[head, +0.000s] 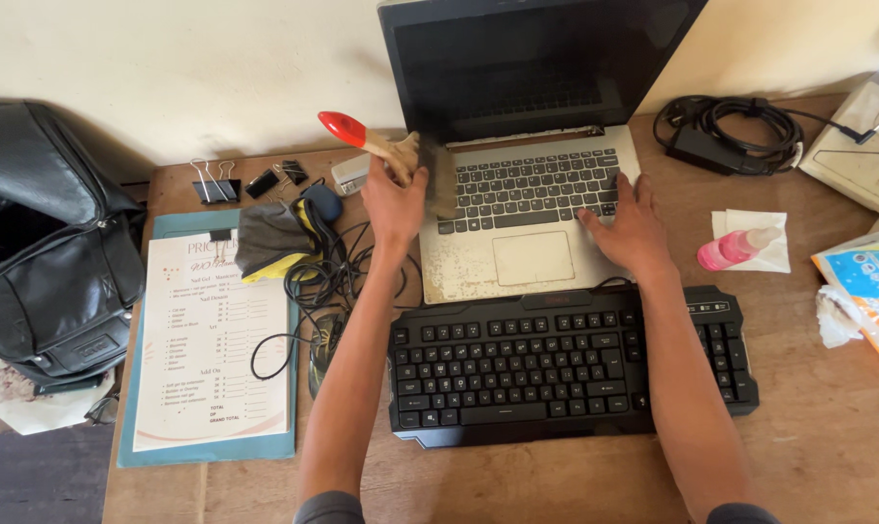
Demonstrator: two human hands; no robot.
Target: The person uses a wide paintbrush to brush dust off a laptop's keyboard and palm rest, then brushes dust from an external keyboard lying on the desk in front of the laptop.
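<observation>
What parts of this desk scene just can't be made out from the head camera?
- Brush: the left hand covers where the bristles meet the laptop.
- Laptop screen: dark, and cut off by the top edge.
- Mouse: half hidden by the left forearm and cables.
- Bag: cut off by the left edge.
- Right hand: hides the keys beneath.

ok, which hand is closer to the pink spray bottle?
Right. The right hand rests on the laptop palm rest, a short gap left of the pink spray bottle. The left hand holds a red-handled brush at the laptop's far left edge.
</observation>
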